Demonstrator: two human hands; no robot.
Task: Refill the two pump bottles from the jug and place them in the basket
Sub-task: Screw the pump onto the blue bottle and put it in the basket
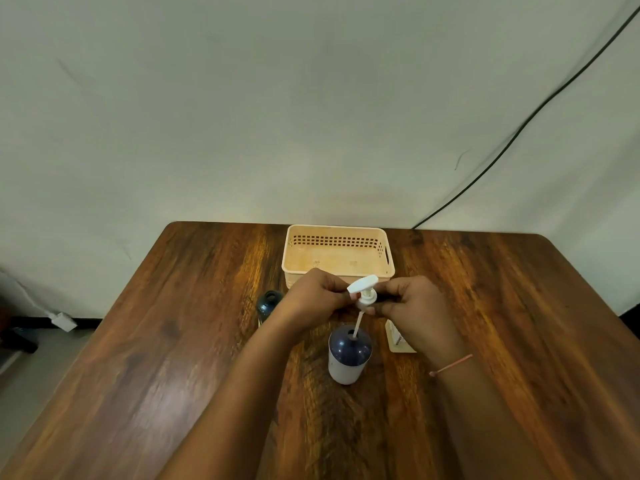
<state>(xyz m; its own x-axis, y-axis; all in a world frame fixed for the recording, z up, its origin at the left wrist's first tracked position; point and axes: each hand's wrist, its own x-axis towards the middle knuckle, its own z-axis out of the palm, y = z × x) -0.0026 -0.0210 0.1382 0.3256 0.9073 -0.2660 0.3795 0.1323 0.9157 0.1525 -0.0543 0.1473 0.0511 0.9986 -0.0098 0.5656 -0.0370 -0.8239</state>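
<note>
- White pump head point(363, 289) pinched between the curled fingers of left hand point(313, 297) and right hand point(412, 306); its tube dips into near bottle point(348, 358), mid-table point(173, 341).
- Second bottle point(268, 304) stands pumpless, leftward.
- Basket point(336, 241) at far edge holds nothing; both placements remain.

Pump point(363, 289): pinched by left hand point(311, 299) and right hand point(412, 306); tube lowered into near bottle point(348, 358).
Basket point(337, 227): set behind hands.
Second bottle point(268, 304): stood left.
</note>
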